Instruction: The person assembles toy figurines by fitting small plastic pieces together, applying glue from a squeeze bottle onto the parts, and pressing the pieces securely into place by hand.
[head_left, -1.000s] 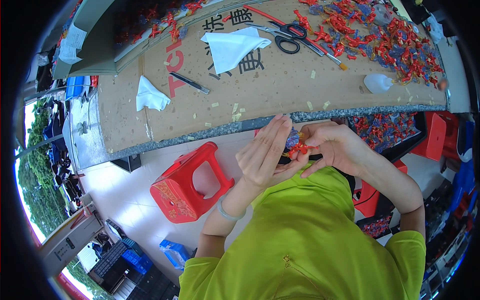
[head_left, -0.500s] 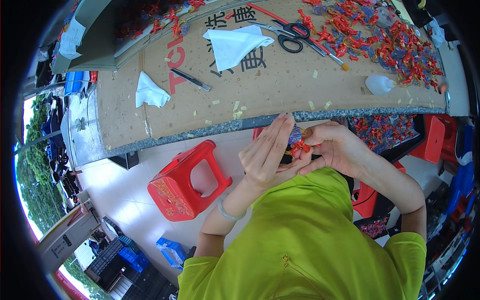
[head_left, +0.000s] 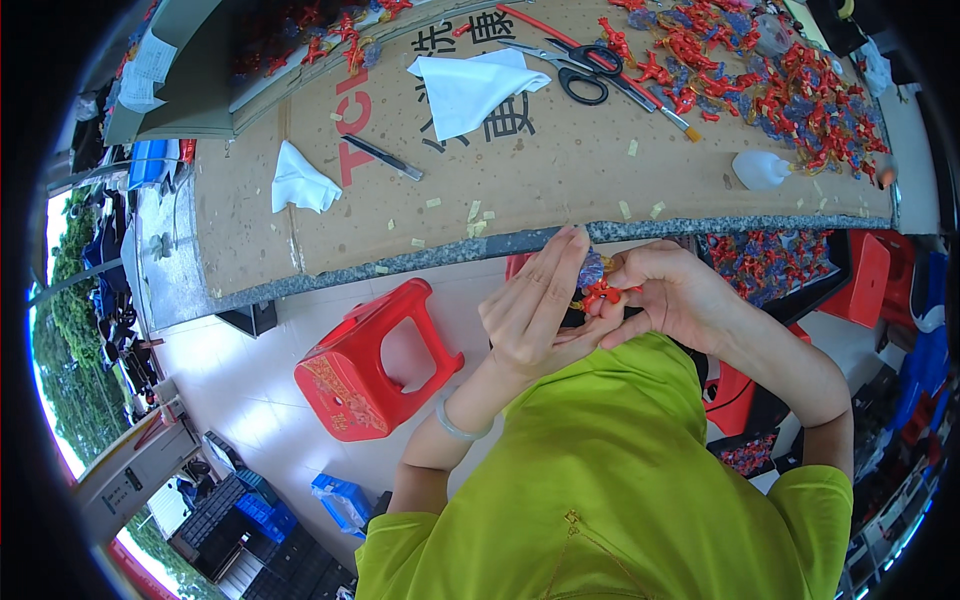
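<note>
Just in front of the table edge, both of my hands hold one small plastic figurine [head_left: 597, 290], red with a clear purple-blue part and a bit of yellow. My left hand [head_left: 535, 305] wraps it from the left, its fingers pointing up and partly hiding it. From the right, my right hand [head_left: 665, 295] pinches it between thumb and fingers. Many similar red and purple figurines [head_left: 810, 110] lie heaped at the right of the table. Nearer to my hands on the table is a white squeeze bottle [head_left: 760, 170].
Cardboard [head_left: 370, 210] covers the table. On it lie scissors [head_left: 585, 75], a red-handled brush [head_left: 660, 105], tweezers [head_left: 382, 157], two white cloths [head_left: 470, 92] and yellowish scraps. A red stool [head_left: 350, 385] stands on the floor at left. A black tray of figurines [head_left: 765, 265] sits right of my hands.
</note>
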